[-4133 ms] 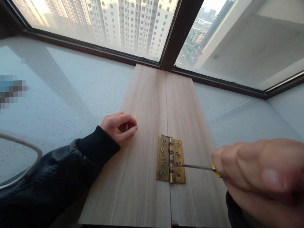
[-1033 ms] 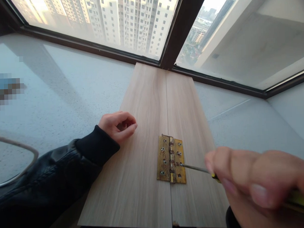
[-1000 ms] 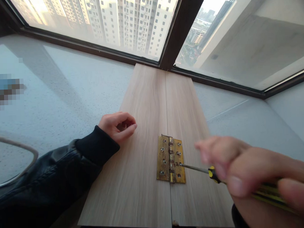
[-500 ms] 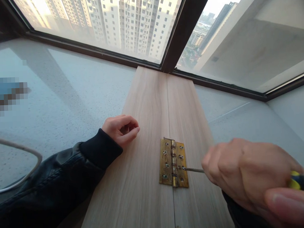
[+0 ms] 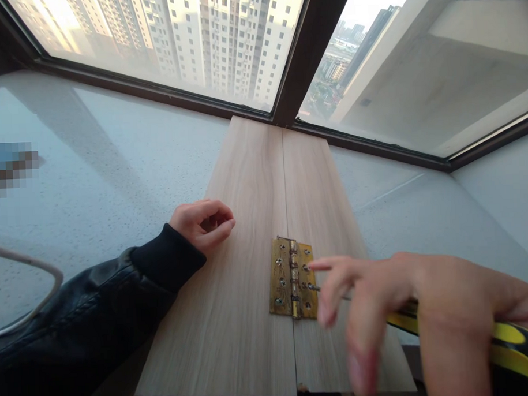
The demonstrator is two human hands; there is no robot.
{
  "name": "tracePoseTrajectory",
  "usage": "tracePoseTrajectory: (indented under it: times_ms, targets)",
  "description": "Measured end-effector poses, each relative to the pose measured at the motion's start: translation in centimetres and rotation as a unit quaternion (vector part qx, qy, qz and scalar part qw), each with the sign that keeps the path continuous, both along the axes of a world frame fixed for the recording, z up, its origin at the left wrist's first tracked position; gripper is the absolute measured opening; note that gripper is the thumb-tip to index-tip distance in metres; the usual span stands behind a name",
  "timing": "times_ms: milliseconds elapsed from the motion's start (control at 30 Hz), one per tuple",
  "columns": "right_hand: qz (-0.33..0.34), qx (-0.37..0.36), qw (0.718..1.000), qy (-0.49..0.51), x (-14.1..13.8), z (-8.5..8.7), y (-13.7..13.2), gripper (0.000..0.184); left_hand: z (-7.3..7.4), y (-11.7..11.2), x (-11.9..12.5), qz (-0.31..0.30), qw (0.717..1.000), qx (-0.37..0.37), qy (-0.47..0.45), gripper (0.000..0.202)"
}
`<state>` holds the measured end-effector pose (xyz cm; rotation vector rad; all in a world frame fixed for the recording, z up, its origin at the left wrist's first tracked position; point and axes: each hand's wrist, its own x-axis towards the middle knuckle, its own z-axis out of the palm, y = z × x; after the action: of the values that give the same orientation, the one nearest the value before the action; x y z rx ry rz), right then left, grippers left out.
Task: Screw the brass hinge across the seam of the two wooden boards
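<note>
A brass-coloured hinge (image 5: 294,278) lies unfolded over the seam between two pale wooden boards (image 5: 245,170), with screws in its leaves. The tip of a screwdriver with a yellow and black handle (image 5: 518,351) meets a screw in the hinge's right leaf. My right hand (image 5: 406,297) is around that handle, its index finger stretched to the hinge and other fingers loosened downward. Resting on the left board, my left hand (image 5: 206,223) is curled with thumb and fingertips together. Whether it holds anything small is hidden.
A dark window frame (image 5: 291,58) borders the far end of the boards. Pale speckled sill (image 5: 115,145) extends on the left. A whitish cable (image 5: 36,266) loops at the left edge, below a pixelated blue patch.
My right hand has loosened from a closed fist around the screwdriver, its fingers now stretched toward the hinge. The view has shifted slightly. My left hand keeps its place on the board.
</note>
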<state>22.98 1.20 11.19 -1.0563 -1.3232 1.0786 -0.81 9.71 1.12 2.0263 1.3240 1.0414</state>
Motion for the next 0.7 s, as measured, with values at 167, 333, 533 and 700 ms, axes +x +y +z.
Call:
tracePoseTrajectory:
  times_ms: [167,333,533,700]
  targets:
    - [0.01,0.001,1.0,0.003,-1.3,0.0,-0.1,0.037,-0.1,0.1,-0.1,-0.01,1.0,-0.003,0.004,0.011]
    - [0.028,-0.002,0.999,0.015,-1.2,-0.7,0.1,0.036,-0.1,0.3,-0.1,-0.025,0.999,0.014,0.037,0.01]
    - [0.011,0.011,0.996,0.089,-0.1,-2.0,-0.6,0.042,0.8,0.4,0.1,-0.071,0.994,0.019,0.084,0.01]
    - [-0.085,0.004,0.992,0.089,-1.9,-1.1,-0.6,0.046,1.9,1.1,2.1,-0.135,0.983,-0.042,0.115,0.014]
